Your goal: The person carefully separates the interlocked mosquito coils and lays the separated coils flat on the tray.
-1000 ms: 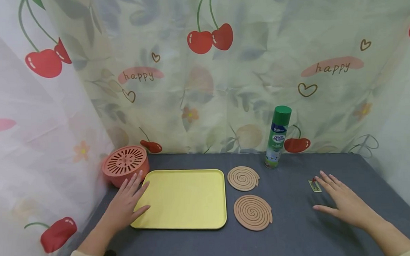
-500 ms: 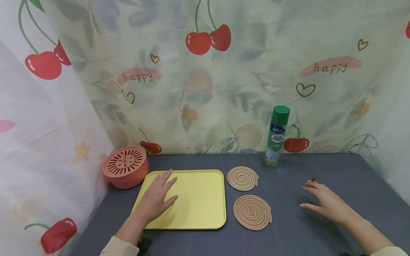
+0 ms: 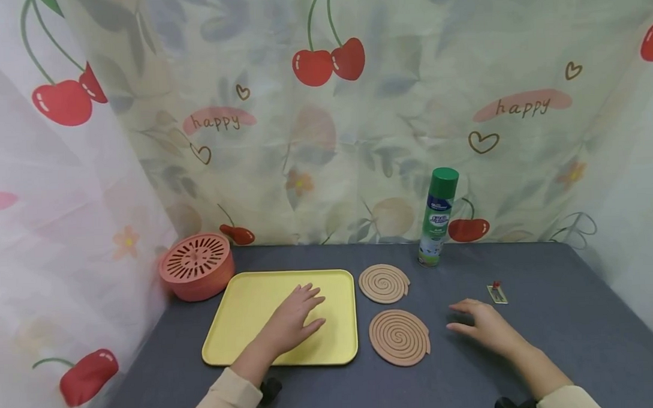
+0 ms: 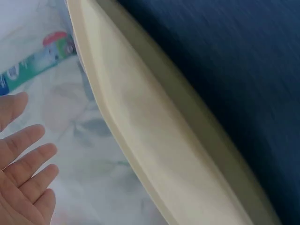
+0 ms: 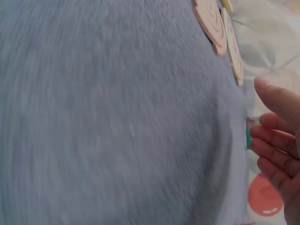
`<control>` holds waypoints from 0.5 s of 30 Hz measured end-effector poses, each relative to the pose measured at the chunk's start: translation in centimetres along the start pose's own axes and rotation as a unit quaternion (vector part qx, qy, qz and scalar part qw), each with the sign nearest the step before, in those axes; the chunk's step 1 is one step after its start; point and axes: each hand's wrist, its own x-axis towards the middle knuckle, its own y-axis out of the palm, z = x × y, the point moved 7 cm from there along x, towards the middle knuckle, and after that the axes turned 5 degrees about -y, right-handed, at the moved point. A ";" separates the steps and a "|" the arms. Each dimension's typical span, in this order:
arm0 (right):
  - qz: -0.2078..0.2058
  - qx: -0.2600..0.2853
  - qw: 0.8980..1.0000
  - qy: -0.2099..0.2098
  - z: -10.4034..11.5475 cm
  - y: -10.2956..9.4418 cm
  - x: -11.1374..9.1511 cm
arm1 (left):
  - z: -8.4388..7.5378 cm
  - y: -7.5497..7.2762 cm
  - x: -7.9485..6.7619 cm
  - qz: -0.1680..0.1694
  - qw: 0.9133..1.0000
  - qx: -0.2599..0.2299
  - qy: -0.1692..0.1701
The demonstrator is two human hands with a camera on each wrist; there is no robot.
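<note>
Two brown mosquito coils lie flat on the dark table: the smaller coil [image 3: 384, 283] at the back, the larger coil [image 3: 399, 338] in front. Left of them is a yellow tray [image 3: 244, 315]. My left hand [image 3: 290, 321] hovers over the tray with fingers spread, holding nothing; the left wrist view shows the same loose fingers [image 4: 30, 166]. To the right of the larger coil, my right hand [image 3: 484, 324] is in the air, empty, thumb apart from the relaxed fingers. Behind it lies a small metal coil stand with a red tip [image 3: 497, 293].
A pink round container with a slotted lid [image 3: 196, 265] stands at the table's back left. A green spray can [image 3: 438, 217] stands upright near the back edge. A printed curtain [image 3: 356, 137] hangs behind the table [image 3: 419, 393].
My left hand has moved right, from the tray's left edge to above its middle. My right hand has moved left, away from the metal stand and towards the coils.
</note>
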 end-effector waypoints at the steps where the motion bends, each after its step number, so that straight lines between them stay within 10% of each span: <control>1: -0.002 0.006 1.000 0.002 0.0 0.2 0.2 | -0.3 0.3 0.2 0.006 1.000 0.001 0.000; 15: -0.001 0.089 0.992 0.093 0.7 2.7 1.3 | -3.7 2.9 2.4 0.052 0.999 -0.004 0.000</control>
